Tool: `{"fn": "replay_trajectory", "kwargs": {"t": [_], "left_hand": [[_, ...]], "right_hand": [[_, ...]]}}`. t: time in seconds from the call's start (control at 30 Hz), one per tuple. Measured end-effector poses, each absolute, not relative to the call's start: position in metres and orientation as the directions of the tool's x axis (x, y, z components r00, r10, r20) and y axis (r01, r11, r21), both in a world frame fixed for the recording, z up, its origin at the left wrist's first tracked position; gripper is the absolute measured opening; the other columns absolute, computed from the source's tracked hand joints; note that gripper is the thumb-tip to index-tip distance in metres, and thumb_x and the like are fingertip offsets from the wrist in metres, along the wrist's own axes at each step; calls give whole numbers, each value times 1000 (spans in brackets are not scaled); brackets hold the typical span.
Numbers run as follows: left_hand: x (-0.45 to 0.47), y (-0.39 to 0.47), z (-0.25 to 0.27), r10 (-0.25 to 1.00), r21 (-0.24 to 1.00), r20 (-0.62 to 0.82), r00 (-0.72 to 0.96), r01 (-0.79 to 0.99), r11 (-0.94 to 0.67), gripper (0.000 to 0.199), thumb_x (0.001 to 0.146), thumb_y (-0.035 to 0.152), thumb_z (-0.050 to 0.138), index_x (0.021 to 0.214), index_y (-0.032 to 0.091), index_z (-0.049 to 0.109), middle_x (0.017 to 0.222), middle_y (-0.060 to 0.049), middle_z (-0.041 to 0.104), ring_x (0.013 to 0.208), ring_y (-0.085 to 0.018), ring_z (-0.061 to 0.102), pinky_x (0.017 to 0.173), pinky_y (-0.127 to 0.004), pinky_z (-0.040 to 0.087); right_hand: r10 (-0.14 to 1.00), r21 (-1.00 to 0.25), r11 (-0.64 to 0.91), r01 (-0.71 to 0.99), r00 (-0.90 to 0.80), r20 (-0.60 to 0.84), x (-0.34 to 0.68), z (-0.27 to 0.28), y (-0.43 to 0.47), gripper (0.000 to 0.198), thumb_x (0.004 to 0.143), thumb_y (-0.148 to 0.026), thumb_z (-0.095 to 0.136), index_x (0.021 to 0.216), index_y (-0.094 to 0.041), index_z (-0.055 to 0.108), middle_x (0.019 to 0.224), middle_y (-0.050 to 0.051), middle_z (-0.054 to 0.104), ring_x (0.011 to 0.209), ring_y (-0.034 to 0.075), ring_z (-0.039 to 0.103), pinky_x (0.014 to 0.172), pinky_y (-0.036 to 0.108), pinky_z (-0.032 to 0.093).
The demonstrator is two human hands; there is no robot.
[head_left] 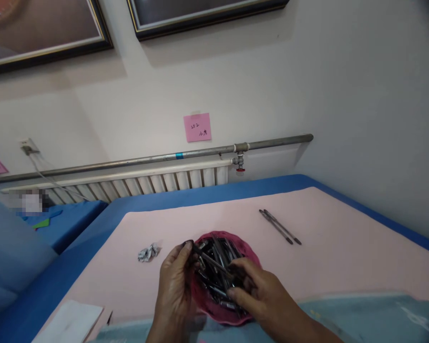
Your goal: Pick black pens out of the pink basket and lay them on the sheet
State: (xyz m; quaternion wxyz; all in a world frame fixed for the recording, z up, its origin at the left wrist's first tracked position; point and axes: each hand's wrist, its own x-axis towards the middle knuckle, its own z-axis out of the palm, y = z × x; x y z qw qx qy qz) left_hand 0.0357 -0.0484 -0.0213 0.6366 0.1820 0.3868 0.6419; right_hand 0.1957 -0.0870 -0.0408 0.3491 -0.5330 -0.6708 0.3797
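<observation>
Over a pink basket (pixel 253 255) with a wavy rim, a pen (pixel 214 262) stretches between both hands. My left hand (pixel 178 267) is closed at the pen's dark upper-left end, thumb pressed against the fingers. My right hand (pixel 252 290) pinches near the other end, its fingers partly hiding that tip. Whether the dark end is a separate cap, I cannot tell. Many dark pen parts (pixel 214 288) fill the basket below the hands. Farther right, two pens (pixel 279 227) lie side by side on the pink sheet.
Left of the basket is a crumpled paper ball (pixel 148 252) on the pink sheet (pixel 329 247). White paper (pixel 69 324) and a small dark stick (pixel 109 318) sit at front left. Teal cloth (pixel 372 314) covers the near edge. A radiator (pixel 164 181) stands behind the blue-covered table (pixel 289 183).
</observation>
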Motion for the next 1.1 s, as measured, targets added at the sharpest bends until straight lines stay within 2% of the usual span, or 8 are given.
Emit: {"fn": "replay_trajectory", "kwargs": {"t": [0.13,0.33,0.43,0.53,0.7,0.87,0.97,1.1], "left_hand": [[33,-46,-22,958,744,-255,-130,-659,109,19,55,18,77,66,13,63,57,0,64,48,-9,58,47,-17,49],[29,-44,-28,962,757,-251,-110,-642,124,16,59,17,75,70,12,64,60,-2,65,51,-10,60,48,-17,49],[26,-41,-31,952,758,-267,-149,-643,112,13,62,15,73,71,12,63,59,-2,65,50,-9,60,47,-16,48],[25,-39,-33,954,756,-266,-135,-644,120,15,61,16,74,71,12,63,61,-2,65,52,-10,61,49,-17,49],[24,-39,-34,965,757,-250,-84,-639,140,23,57,21,78,72,12,64,62,-3,66,53,-11,61,48,-17,49],[25,-39,-33,963,749,-256,-91,-648,138,24,55,20,79,70,12,63,61,-2,65,51,-10,60,45,-16,47],[26,-41,-30,961,743,-265,-72,-650,156,24,55,20,79,69,12,62,62,-2,65,52,-10,60,46,-17,48],[26,-43,-27,965,740,-258,-38,-651,172,26,54,22,80,70,12,62,61,-1,65,53,-10,60,48,-17,48]], "right_hand": [[974,-816,226,531,-150,172,198,-43,-90,14,81,-24,47,90,-22,57,76,1,61,66,15,55,61,26,42],[976,-882,168,440,-198,87,198,-42,-84,20,85,-30,42,89,-20,58,73,1,61,66,16,57,59,27,44],[966,-809,251,531,-186,178,198,-46,-85,22,78,-23,52,99,-21,57,84,2,63,75,18,58,67,29,44],[947,-763,321,561,-174,269,200,-48,-86,13,81,-21,49,90,-21,58,86,2,62,79,18,58,71,30,43],[975,-871,203,448,-175,138,200,-43,-84,24,87,-33,39,80,-21,59,66,0,60,61,15,56,56,27,43],[955,-785,295,545,-186,230,200,-49,-84,20,77,-22,53,96,-22,58,82,2,63,75,18,59,67,30,45],[929,-744,371,556,-225,295,201,-48,-86,18,81,-20,48,94,-23,59,88,3,64,81,18,59,72,30,45],[961,-844,259,470,-208,179,200,-43,-85,20,86,-28,41,88,-22,60,76,2,64,70,17,60,63,27,47]]}}
